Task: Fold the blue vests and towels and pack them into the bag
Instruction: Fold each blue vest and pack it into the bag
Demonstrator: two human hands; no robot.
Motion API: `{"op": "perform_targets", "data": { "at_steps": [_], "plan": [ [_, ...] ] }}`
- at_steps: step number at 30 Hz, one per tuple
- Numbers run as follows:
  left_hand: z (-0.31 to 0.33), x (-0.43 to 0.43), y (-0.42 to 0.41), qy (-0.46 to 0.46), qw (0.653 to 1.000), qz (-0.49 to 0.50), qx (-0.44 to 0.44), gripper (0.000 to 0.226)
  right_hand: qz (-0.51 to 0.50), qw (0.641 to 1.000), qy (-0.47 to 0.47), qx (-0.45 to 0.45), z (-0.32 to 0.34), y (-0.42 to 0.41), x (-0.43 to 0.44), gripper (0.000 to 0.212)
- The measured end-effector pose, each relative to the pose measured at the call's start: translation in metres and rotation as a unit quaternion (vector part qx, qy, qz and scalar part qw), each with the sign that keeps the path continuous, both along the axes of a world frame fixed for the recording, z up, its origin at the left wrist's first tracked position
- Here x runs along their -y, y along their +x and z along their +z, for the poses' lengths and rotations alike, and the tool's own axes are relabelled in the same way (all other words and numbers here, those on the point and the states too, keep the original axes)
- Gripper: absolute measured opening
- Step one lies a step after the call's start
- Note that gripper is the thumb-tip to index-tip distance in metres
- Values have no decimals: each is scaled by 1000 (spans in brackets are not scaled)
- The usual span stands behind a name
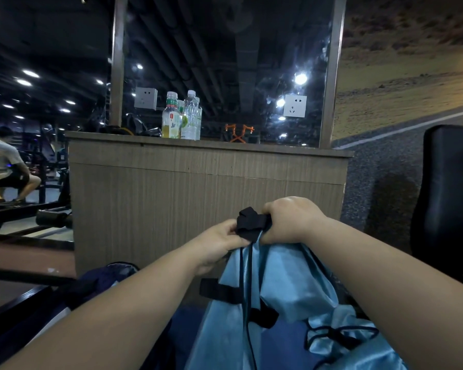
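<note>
A light blue shiny vest (286,289) with black trim and black cords hangs in front of me, held up at its top. My left hand (219,241) pinches the black strap (249,222) at the top of the vest. My right hand (292,220) grips the same black strap from the right, fingers curled round it. A dark blue bag (102,284) lies low on the left, partly hidden behind my left forearm. More light blue fabric (358,345) with black cord bunches at the bottom right.
A wooden counter (198,182) stands right ahead, with drink bottles (182,116) on top and a mirror behind. A black padded seat (449,188) is at the right. A person (6,164) sits on gym equipment at far left.
</note>
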State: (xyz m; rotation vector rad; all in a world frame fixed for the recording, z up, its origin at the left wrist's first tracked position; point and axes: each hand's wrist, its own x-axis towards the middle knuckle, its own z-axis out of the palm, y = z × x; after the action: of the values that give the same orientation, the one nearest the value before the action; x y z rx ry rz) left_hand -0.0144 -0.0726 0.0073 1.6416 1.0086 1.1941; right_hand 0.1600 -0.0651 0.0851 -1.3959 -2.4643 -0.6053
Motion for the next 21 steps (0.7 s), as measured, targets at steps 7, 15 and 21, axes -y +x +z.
{"op": "perform_targets", "data": {
  "at_steps": [7,15,21],
  "plan": [
    [-3,-3,6,77,991,57,-89,65,-30,999,-15,-23,-4,-5,1,36],
    [3,1,18,150,966,164,-132,48,-29,996,-76,-48,-1,-9,3,31],
    [5,0,14,177,948,198,-175,35,-21,994,-91,-62,-4,-5,4,41]
  ]
}}
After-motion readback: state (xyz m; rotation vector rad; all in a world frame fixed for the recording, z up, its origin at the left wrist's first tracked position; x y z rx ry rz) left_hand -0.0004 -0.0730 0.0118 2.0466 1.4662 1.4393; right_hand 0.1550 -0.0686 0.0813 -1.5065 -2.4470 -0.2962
